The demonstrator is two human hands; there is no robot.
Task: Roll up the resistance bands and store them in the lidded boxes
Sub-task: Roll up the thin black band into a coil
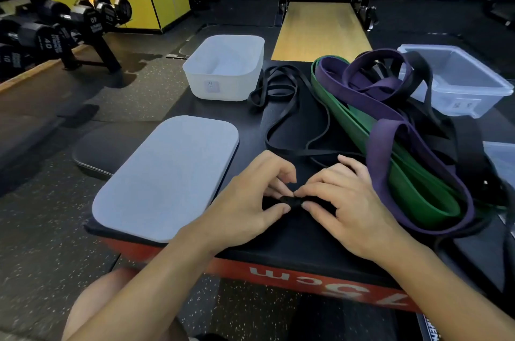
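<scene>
Both hands are on the near end of the thin black band (289, 199), which sits as a small tight coil between my fingertips, close to the near edge of the black-topped platform (278, 240). My left hand (250, 195) pinches the coil from the left with thumb and curled fingers. My right hand (342, 201) pinches it from the right in the same way, so neither hand is spread wide.

From the coil the band trails away in loose loops and ends in a bunch just beside the open white box (223, 89) on the far side. That box shows nothing inside. A lid (167, 173) lies flat to the left of my hands. To the right, the green band (412, 181) and the purple band (379, 151) are heaped with wider black ones, and a clear box (457, 101) stands far right behind them.

I judge the roll has only just begun. To do it well I should keep the strap flat and its edges lined up as each turn goes on, or the coil will cone out sideways. One hand should hold the core firm while the other feeds in the slack with steady tension. The far loops look crossed, so I would draw them toward me gently to avoid dragging a twist into the roll. Rubber this thin will likely spring open if I let go.
</scene>
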